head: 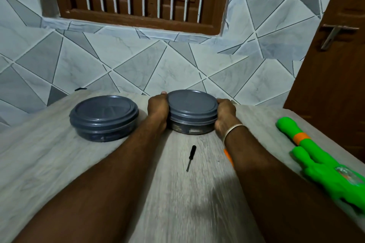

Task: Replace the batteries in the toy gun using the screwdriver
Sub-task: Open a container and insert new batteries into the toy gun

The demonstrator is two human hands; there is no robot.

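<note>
A green toy gun [320, 165] with an orange band lies on the table at the right edge. A small black screwdriver [191, 158] lies on the table between my forearms. My left hand [159, 108] and my right hand [225, 113] grip the two sides of a round dark grey lidded container [192, 108] at the far side of the table. Its lid is on, and small items show dimly through its lower wall. An orange piece [228, 156] peeks out from under my right forearm.
A second round grey lidded container [103, 117] stands to the left of the held one. The grey wood-grain table [177, 203] butts against a tiled wall with a barred window. A brown door [333, 65] stands at the right.
</note>
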